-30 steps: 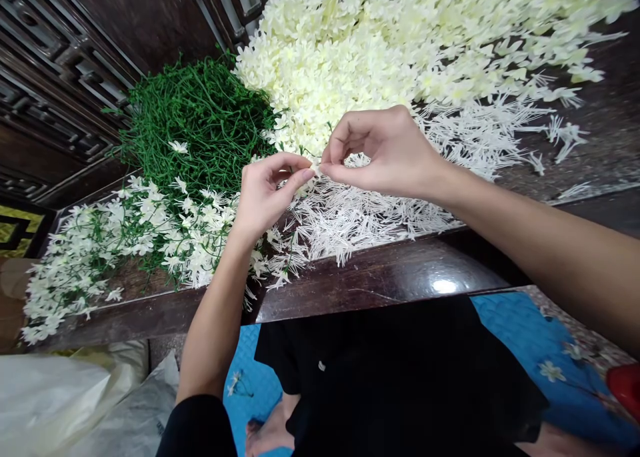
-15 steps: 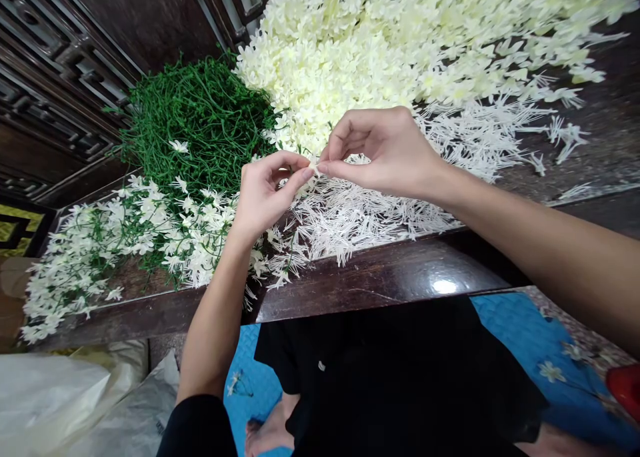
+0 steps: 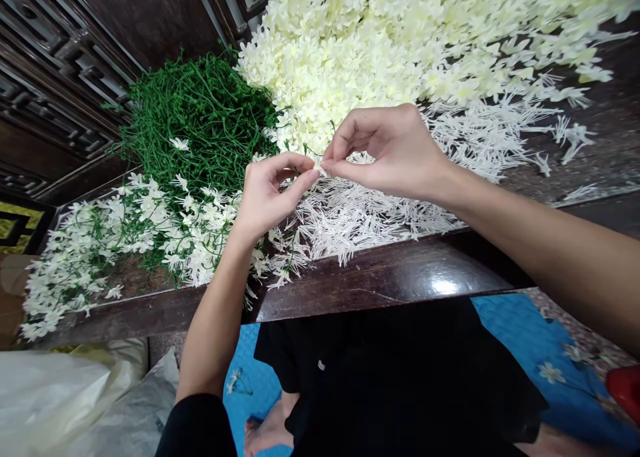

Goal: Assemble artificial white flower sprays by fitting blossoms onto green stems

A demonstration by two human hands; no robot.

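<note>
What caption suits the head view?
Left hand and right hand pinch a white artificial flower piece near white stamens.

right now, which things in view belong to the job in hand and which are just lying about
Seemingly in the job:
pinched white flower piece
cream petal heap
green stem pile
white stamen pile
stemmed white flowers

Apparently lying about:
loose flower on blue mat
white plastic bag
red object, unclear

Both hands (image 3: 270, 197) (image 3: 393, 151) pinch a small white piece.

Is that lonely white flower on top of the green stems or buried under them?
On top: the lonely white flower shows its petals uncovered, with green stems all around it.
</note>
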